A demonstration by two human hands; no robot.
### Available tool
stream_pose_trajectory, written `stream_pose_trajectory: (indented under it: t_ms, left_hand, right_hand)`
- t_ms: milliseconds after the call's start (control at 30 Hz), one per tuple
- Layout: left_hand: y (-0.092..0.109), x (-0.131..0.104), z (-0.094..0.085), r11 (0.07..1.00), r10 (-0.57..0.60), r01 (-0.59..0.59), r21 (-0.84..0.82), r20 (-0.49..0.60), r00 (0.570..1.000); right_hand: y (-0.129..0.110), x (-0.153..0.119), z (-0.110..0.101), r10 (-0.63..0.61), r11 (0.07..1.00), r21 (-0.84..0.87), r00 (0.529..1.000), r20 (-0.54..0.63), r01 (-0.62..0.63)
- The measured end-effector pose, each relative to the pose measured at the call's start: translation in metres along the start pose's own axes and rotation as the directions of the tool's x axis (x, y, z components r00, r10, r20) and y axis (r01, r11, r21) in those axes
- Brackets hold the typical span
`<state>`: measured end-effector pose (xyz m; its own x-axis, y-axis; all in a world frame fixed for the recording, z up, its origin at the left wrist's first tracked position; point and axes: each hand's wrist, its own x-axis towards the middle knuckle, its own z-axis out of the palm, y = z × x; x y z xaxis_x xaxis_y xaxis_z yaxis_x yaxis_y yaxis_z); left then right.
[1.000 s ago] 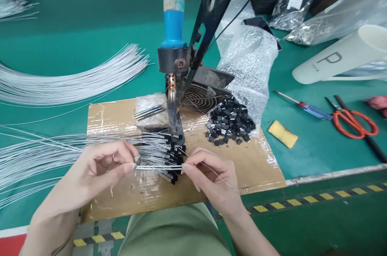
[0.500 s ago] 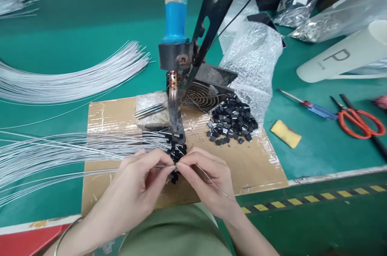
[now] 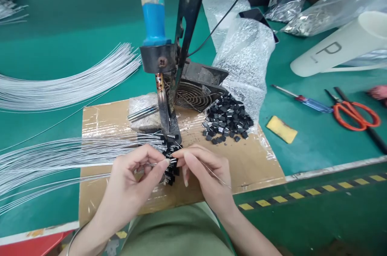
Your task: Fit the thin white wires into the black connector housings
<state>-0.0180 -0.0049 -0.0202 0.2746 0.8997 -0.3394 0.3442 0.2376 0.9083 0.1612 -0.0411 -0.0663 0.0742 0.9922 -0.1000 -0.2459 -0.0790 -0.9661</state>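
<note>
My left hand [image 3: 136, 181] pinches the end of a white wire between thumb and forefinger, its bare tips poking out to the right. Close by on the right, my right hand [image 3: 208, 171] is closed around a thin solder-like wire [image 3: 216, 176] that trails back over the palm. Just beyond the fingertips lie black connectors [image 3: 171, 175] joined to a bundle of white wires [image 3: 60, 149]. Above them stands a blue-handled soldering iron [image 3: 154, 22], its tip pointing down. A piece of brown cardboard [image 3: 242, 167] lies under everything.
A pile of small black pieces [image 3: 228, 119] lies beside bubble wrap [image 3: 248, 54] and a round fan [image 3: 193, 92]. On the right are a yellow sponge [image 3: 281, 129], a screwdriver [image 3: 314, 103], orange scissors [image 3: 356, 117] and a white cup [image 3: 338, 48]. More white wires [image 3: 66, 86] lie at left.
The fingertips of my two hands, touching before, have moved slightly apart, and the wire tips now show between them. The whole view has shifted a little.
</note>
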Motion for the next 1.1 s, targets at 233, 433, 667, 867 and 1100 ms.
stream_pose_trajectory:
  t_ms: [233, 433, 667, 867, 1100]
  left_hand:
    - [0.009, -0.003, 0.006, 0.997, -0.019, 0.012, -0.075, -0.097, 0.995]
    - [0.009, -0.004, 0.008, 0.998, -0.033, 0.028, -0.053, -0.111, 0.993]
    - [0.009, -0.006, 0.01, 0.999, -0.036, 0.031, -0.04, -0.109, 0.993]
    - [0.007, -0.006, 0.008, 1.0, 0.015, -0.017, -0.014, -0.1, 0.995]
    - [0.003, -0.008, 0.004, 0.999, 0.006, -0.005, 0.032, -0.029, 1.0]
  right_hand:
    - [0.0, 0.0, 0.011, 0.095, 0.979, 0.184, 0.995, -0.001, -0.094]
    - [-0.001, 0.001, 0.012, 0.173, 0.952, 0.253, 0.985, 0.02, -0.172]
    - [0.003, 0.0, 0.012, 0.237, 0.93, 0.286, 0.971, 0.014, -0.231]
    - [0.003, 0.0, 0.011, 0.25, 0.91, 0.328, 0.967, 0.057, -0.254]
    - [-0.003, 0.006, 0.001, 0.356, 0.862, 0.34, 0.926, 0.125, -0.377]
